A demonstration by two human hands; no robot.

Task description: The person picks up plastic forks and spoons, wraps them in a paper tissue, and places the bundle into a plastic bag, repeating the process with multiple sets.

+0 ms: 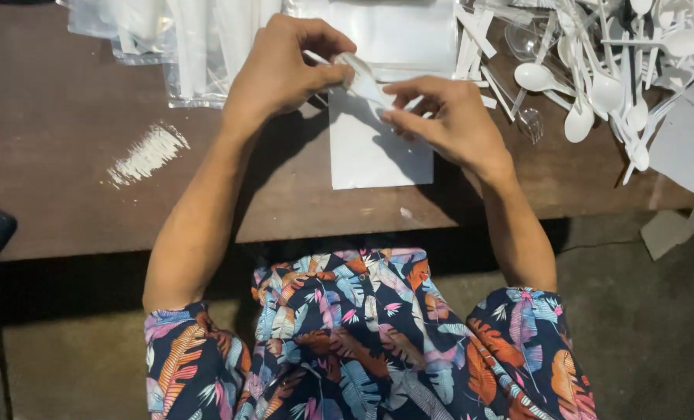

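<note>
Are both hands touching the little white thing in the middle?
Touching. The head view shows the left hand pinching one end of the small white plastic piece while the right hand holds its other end with its fingertips.

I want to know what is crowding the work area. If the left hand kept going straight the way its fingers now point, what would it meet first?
The left hand points right, at the small white plastic piece it already pinches. Just past that are the right hand's fingertips. Depth is hard to judge, but they look nearly touching.
</note>
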